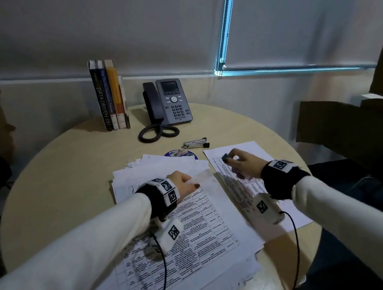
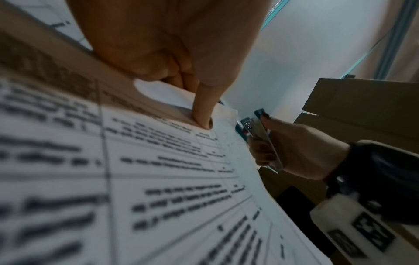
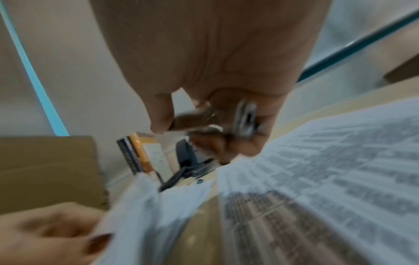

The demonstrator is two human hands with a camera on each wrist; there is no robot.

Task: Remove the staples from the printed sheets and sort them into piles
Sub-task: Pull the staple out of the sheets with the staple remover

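Three cameras: one worn on the head, one on each wrist.
The head view looks forward and down over the round table [image 1: 47, 174], with the desk phone [image 1: 169, 102] at the far side. The left wrist view sits very near the printed sheets [image 2: 158, 179], facing right of the phone toward the right hand [image 2: 294, 152]. The right wrist view, also low, faces the phone [image 3: 184, 152]; both wrist views share the sheets.
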